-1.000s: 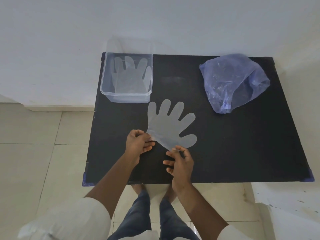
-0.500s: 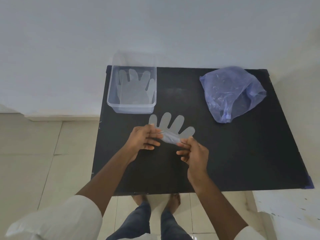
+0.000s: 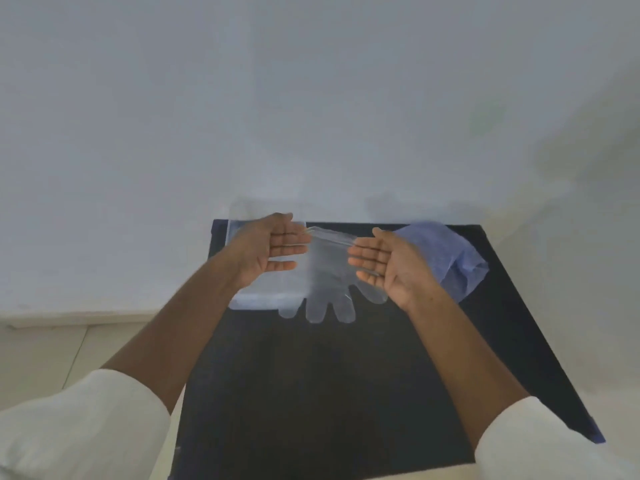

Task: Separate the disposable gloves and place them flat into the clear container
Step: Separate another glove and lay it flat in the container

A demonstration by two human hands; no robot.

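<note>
The clear container (image 3: 254, 299) sits at the far left corner of the desk (image 3: 322, 393), mostly hidden behind the left hand (image 3: 273, 249); only its near wall and a strip of rim show. That hand is raised with fingers straight and palm turned inward, and the cuff edge of the glove (image 3: 327, 282) runs to its fingertips. Whether the thumb pins the film there cannot be told, so the grip on that side is unclear. A second ago the glove lay flat on the desk with both hands pinching its cuff; now it is lifted and hangs upside down, its fingers dangling just above the desk beside the container. The right hand (image 3: 388, 265) mirrors the left, flat and open-looking, holding the other end of the cuff, the pinch again hidden. This looks like one glove separated and ready to be carried left into the container. Far right lies a crumpled blue bag (image 3: 460, 258). The desk is black and matte, against a plain white wall, with pale floor tiles at the left.
</note>
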